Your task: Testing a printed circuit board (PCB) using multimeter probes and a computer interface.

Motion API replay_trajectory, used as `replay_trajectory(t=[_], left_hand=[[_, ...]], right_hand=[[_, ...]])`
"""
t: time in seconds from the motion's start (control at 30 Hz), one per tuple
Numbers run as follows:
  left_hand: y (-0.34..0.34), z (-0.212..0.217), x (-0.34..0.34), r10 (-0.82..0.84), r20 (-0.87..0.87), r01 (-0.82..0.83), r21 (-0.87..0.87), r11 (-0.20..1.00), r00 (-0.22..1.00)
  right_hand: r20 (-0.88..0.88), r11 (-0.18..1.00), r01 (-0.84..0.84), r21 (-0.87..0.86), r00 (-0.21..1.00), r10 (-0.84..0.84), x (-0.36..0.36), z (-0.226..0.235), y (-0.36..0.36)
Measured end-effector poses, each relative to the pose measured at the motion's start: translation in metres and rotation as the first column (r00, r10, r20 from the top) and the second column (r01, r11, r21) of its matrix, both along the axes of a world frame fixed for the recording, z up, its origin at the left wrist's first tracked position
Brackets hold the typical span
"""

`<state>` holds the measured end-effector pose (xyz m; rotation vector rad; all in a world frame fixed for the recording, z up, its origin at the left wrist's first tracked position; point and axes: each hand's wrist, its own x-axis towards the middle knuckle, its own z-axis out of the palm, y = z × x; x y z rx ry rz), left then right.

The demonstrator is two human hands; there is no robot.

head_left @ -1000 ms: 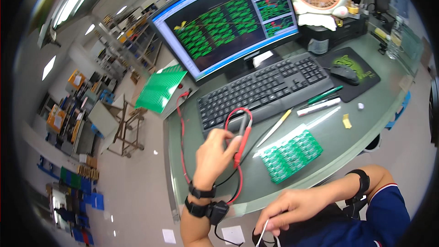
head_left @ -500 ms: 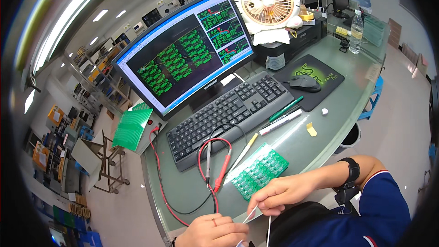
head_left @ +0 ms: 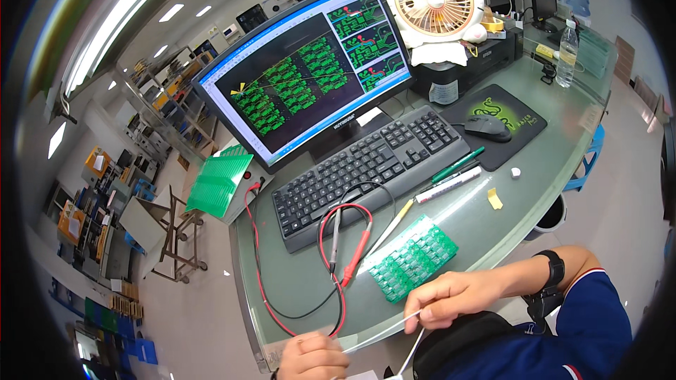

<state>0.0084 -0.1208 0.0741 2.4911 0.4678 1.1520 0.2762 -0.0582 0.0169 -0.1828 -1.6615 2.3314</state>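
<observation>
At the front edge of the glass-topped desk, my right hand is closed, pinching a thin white cord between thumb and fingers. One stretch of the cord runs left to my left hand, curled shut on it and slightly blurred. Another stretch drops from the right hand toward the lower edge, where a pale piece is mostly cut off. Just beyond my right hand lies a green circuit board panel. Red and black test leads with probes loop over the desk to the panel's left.
A black keyboard and monitor stand behind the panel. Pens, a yellow paper scrap and a mouse on its mat lie to the right. A fan and water bottle stand farther back.
My left hand has moved left, away from my right hand, drawing the cord between them longer. The whole view has shifted a little, so the desk things sit farther right.
</observation>
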Motion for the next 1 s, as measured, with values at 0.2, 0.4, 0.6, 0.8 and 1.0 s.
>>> replay_trajectory(t=[0.2,0.4,0.6,0.8,1.0], left_hand=[[0.006,-0.021,0.017,0.011,0.094,-0.003,-0.083,0.997,0.996],[0.004,-0.037,0.018,0.098,0.017,-0.096,-0.096,0.991,0.995],[0.007,-0.044,0.002,0.158,-0.109,-0.164,-0.048,0.985,0.981],[0.006,-0.050,-0.015,0.343,0.000,-0.339,0.145,0.930,0.939],[-0.007,-0.043,-0.032,0.389,0.055,-0.389,0.252,0.886,0.920]], right_hand=[[-0.031,0.997,-0.015,-0.073,0.999,0.013,-0.010,-0.014,-0.003],[-0.033,0.978,0.037,-0.205,0.998,-0.044,-0.010,-0.012,0.000],[-0.029,0.974,0.040,-0.224,0.998,-0.047,-0.005,-0.008,0.002],[0.018,0.979,0.117,-0.167,0.993,-0.116,0.007,-0.003,0.006],[-0.039,0.989,0.140,-0.046,0.989,-0.142,0.016,0.004,-0.009]])
